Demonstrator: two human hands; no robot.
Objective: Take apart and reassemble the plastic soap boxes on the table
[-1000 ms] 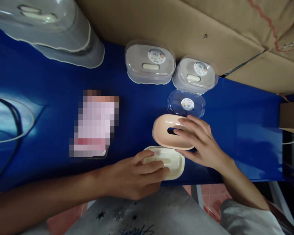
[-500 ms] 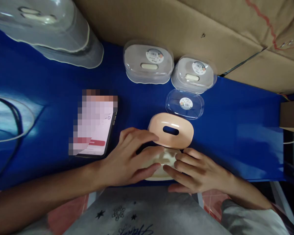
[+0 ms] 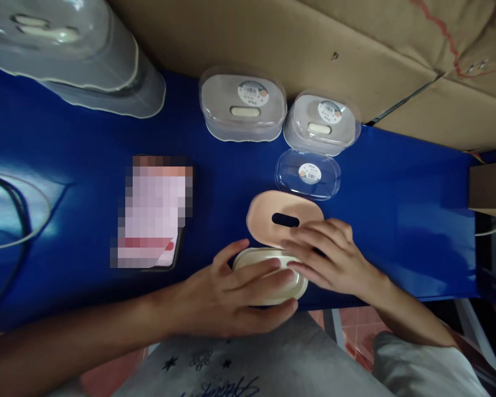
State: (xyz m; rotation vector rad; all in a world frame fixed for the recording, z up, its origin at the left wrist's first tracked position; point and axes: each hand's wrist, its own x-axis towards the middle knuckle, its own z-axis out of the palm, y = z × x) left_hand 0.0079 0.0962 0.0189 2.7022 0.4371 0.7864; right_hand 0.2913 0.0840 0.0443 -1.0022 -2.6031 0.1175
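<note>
Over a cream oval dish [image 3: 301,288] at the front edge of the blue table, my left hand [image 3: 231,295] lies with its fingers spread across the dish. Just behind the dish is a peach oval piece [image 3: 262,216] with a slot in its middle. My right hand [image 3: 339,256] reaches over the peach piece's lower right edge, fingers stretched out and slightly bent. Whether its fingertips touch the peach piece or only hover is hard to see. A clear oval lid [image 3: 289,179] with a round sticker lies behind the peach piece.
Two clear-lidded boxes, a larger one [image 3: 215,99] and a smaller one [image 3: 303,113], stand before brown cardboard [image 3: 252,33]. Large stacked containers [image 3: 107,71] are at the back left. A phone [image 3: 152,204] lies left; cables [image 3: 45,220] run farther left. A small carton [image 3: 488,190] is right.
My right hand has moved up from the cream dish to the peach piece's edge. My left hand has shifted slightly right and down, its fingers now across the dish.
</note>
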